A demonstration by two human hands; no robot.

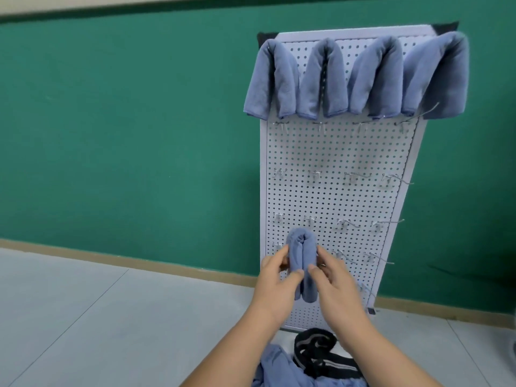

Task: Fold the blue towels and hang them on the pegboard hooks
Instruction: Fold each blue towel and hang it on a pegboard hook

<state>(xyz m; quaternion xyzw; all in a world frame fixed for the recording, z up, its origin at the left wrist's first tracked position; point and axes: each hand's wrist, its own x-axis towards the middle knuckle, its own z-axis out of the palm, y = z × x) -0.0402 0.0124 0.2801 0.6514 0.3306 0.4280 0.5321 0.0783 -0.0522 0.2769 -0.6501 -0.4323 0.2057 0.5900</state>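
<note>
A person's two bare hands work in front of a tall white perforated pegboard [335, 169] that leans against a green wall. Both hands hold one folded blue microfibre towel [303, 263], doubled over so its rounded fold sits on top and its two halves hang down. The left hand [275, 283] pinches the towel's left half between thumb and fingers; the right hand [335, 283] pinches the right half the same way, so both grips are closed on the cloth. The towel is low on the board, apparently draped over one of the small metal wire hooks [343, 223], though the hook beneath it is hidden. Four more folded blue towels [354, 76] already hang side by side along the top row. More blue fabric [282, 370] lies in a heap on the pale floor beside a black strap [315, 350]. The hanging step seems nearly done; next, the hands likely need to let go gently and check that the towel stays balanced.
</note>
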